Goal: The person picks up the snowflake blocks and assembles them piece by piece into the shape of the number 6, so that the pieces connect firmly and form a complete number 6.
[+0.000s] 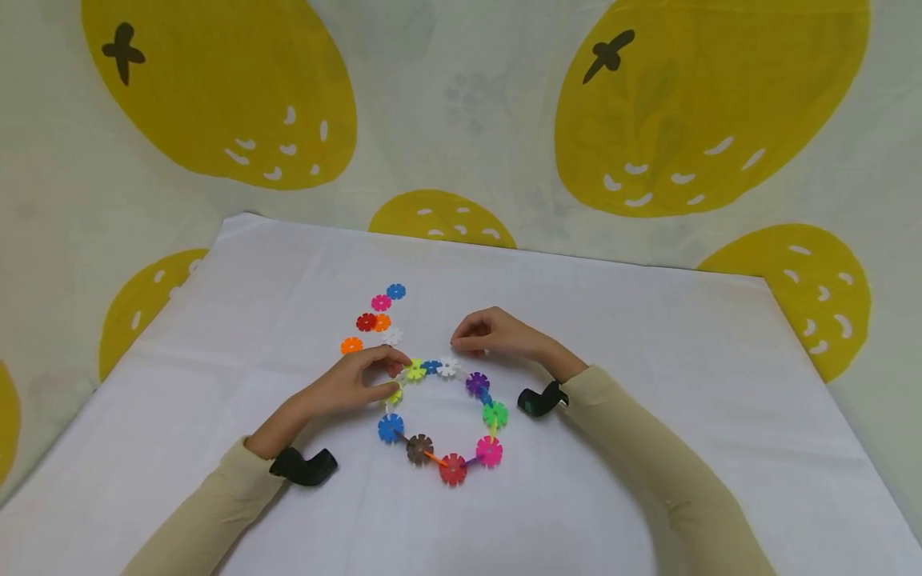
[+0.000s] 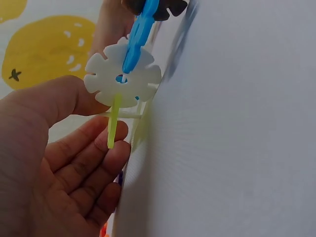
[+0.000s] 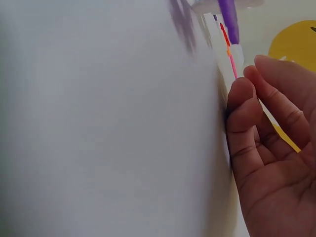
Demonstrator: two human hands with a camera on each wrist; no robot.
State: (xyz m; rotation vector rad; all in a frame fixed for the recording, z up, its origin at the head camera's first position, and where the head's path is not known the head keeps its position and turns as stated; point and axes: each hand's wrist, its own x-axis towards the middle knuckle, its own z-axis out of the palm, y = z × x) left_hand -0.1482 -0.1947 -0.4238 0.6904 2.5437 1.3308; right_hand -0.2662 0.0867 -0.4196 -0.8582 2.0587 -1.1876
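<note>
Ring look: disc ring (image 1: 453, 470), notched round plastic flower discs, mixed colours, flat ones joined by edge-on ones slotted between.
Ring place: on the table (image 1: 576, 512), at 6 o'clock of head-view centre.
Flat discs in ring: 9. Yellow at 10 and 11 o'clock, white 12, purple 2, green 3, pink 4, red near 6, brown 7, blue near 9.
Edge-on links: several, incl. blue, orange, purple, yellow; full count unclear under the fingers.
Left-wrist close-up: white link disc (image 2: 106, 81) facing the camera, blue and yellow discs slotted into it edge-on.
Loose discs: at least 6, at 11 o'clock of ring: orange x2, red, pink, blue (image 1: 396, 291), white. Red and one orange touch.
Left hand (image 1: 351, 381): at ring's 10 o'clock, half closed, thumb and index finger gripping the arc by the two yellows; other fingers loosely bent.
Right hand (image 1: 503, 332): just off ring at 1 o'clock, fingers loosely curled, tips near each other, nothing visibly held.
Wrist units: 2 black, one per wrist; beige sleeves (image 1: 670, 472).
Surface: white cover, slight creases.
Room: pale backdrop (image 1: 454, 144) behind table, large yellow fruit prints, 6 at least partly visible.
</note>
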